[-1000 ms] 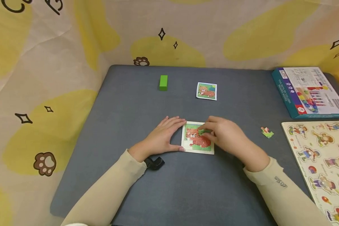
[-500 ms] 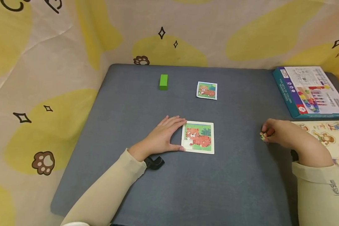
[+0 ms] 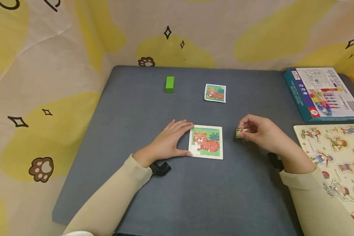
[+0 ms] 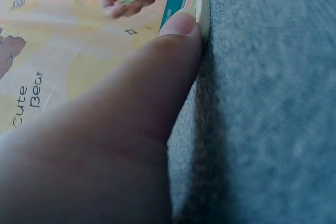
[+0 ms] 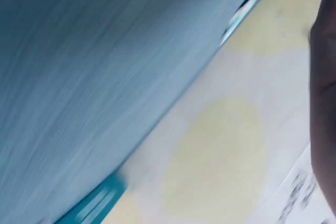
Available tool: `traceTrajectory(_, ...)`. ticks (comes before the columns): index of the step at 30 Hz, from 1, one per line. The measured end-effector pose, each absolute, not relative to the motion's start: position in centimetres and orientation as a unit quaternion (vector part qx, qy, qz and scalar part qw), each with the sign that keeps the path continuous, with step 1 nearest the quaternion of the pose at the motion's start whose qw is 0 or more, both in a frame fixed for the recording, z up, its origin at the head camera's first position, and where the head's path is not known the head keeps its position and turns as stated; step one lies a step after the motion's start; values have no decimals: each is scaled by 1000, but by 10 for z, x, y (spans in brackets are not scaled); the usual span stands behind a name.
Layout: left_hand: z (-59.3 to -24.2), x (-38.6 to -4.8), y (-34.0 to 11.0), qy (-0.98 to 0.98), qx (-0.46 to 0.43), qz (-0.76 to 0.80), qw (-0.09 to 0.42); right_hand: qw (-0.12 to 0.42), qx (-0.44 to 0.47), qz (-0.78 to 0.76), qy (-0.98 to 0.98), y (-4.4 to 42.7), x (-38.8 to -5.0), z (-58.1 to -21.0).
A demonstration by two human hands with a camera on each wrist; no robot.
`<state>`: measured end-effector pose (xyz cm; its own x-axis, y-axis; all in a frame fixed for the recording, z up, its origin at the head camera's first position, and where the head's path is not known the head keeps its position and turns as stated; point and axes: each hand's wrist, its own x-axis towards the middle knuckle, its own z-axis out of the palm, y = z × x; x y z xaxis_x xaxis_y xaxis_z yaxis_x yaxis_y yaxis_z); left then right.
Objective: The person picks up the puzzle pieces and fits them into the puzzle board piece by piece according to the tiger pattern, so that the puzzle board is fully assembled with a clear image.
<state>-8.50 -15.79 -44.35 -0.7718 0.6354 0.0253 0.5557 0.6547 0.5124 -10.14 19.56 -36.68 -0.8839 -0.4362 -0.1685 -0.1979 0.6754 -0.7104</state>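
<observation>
A square jigsaw puzzle of a tiger (image 3: pixel 207 148) lies in its pale frame at the table's middle, with a bare gap at its lower left. My left hand (image 3: pixel 168 141) rests along the frame's left side, fingers extended, index fingertip and thumb touching its left corners. In the left wrist view the thumb (image 4: pixel 176 40) lies against the frame's edge. To the right of the frame, above the table, my right hand (image 3: pixel 259 132) pinches a small puzzle piece (image 3: pixel 240 132) between thumb and fingers. The right wrist view is blurred and leaves the piece hidden.
Behind the puzzle lie a tiger picture card (image 3: pixel 215 93) and a green block (image 3: pixel 169 84). A teal-edged box (image 3: pixel 324 95) stands at the back right, with a wooden picture board (image 3: pixel 327 131) in front of it. Printed cloth rises behind the grey table (image 3: pixel 194 196).
My right hand left the puzzle, picked up the loose puzzle piece at the right, and has come back leftward with it. My left hand stays at the frame.
</observation>
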Motion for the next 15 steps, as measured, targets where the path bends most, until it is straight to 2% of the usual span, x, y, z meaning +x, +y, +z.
traceTrajectory(7,-444,-86,-159,905,330,258,78,169,-237,-408,865,127,-90,-371)
traceTrajectory(15,-445,-86,-159,903,332,262,71,196,-242,-401,861,88,-92,-383)
